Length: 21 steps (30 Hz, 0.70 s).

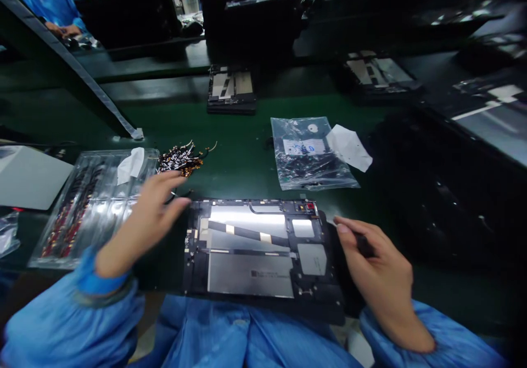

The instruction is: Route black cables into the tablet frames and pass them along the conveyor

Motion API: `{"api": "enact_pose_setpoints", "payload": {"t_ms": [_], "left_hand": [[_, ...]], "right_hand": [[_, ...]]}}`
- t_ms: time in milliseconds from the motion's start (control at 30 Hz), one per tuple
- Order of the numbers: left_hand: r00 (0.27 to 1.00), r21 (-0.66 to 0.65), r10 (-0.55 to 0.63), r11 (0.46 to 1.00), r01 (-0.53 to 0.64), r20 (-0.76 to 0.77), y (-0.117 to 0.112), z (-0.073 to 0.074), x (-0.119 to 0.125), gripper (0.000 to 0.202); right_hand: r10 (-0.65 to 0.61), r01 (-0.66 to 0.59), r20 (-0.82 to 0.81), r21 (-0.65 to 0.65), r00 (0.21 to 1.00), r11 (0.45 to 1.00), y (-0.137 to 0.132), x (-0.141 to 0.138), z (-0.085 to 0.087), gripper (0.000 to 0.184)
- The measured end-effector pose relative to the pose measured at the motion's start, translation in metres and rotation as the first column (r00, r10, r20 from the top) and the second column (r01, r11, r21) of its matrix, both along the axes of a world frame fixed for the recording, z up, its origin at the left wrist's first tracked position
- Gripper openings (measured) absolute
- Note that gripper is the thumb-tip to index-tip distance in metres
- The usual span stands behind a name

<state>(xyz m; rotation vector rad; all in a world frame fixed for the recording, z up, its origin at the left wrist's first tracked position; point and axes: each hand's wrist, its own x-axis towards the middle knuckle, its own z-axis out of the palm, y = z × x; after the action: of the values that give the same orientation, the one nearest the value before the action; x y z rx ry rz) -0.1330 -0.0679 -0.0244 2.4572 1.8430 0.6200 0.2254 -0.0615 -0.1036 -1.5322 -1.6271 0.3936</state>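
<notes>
An opened tablet lies in front of me, its silver battery, black circuit parts and striped ribbon cable exposed. My left hand hovers at its upper left corner, thumb and fingers apart. Just beyond those fingers is a heap of small cables with gold-coloured ends. To the tablet's right, my right hand is closed in a pinch, thumb against forefinger. A thin, pale tip shows by its fingertips and something dark sits in the palm, but I cannot tell what it is.
A clear plastic tray with rows of small parts stands at left, beside a white box. Beyond the tablet lies a clear bag with a label. Stacked tablets sit farther back. A slanted post rises at left.
</notes>
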Motion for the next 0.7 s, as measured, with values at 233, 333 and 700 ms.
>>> {"api": "enact_pose_setpoints", "payload": {"t_ms": [233,333,700], "left_hand": [[0.932,-0.406,-0.336,0.877,0.258,-0.134,0.063,-0.032,0.093,0.031],[0.97,-0.358,-0.245,0.906,0.227,-0.004,0.064,-0.029,0.082,0.028],[0.684,-0.529,0.345,0.846,0.071,0.643,0.062,0.014,0.033,0.034]], "right_hand": [[-0.017,0.015,-0.033,-0.087,0.999,0.996,-0.002,0.002,-0.003,0.026],[-0.03,0.002,-0.097,-0.278,0.995,0.961,0.0,0.003,0.005,0.04],[-0.032,-0.509,-0.634,-0.65,0.773,0.564,-0.012,-0.009,0.034,0.06]]}}
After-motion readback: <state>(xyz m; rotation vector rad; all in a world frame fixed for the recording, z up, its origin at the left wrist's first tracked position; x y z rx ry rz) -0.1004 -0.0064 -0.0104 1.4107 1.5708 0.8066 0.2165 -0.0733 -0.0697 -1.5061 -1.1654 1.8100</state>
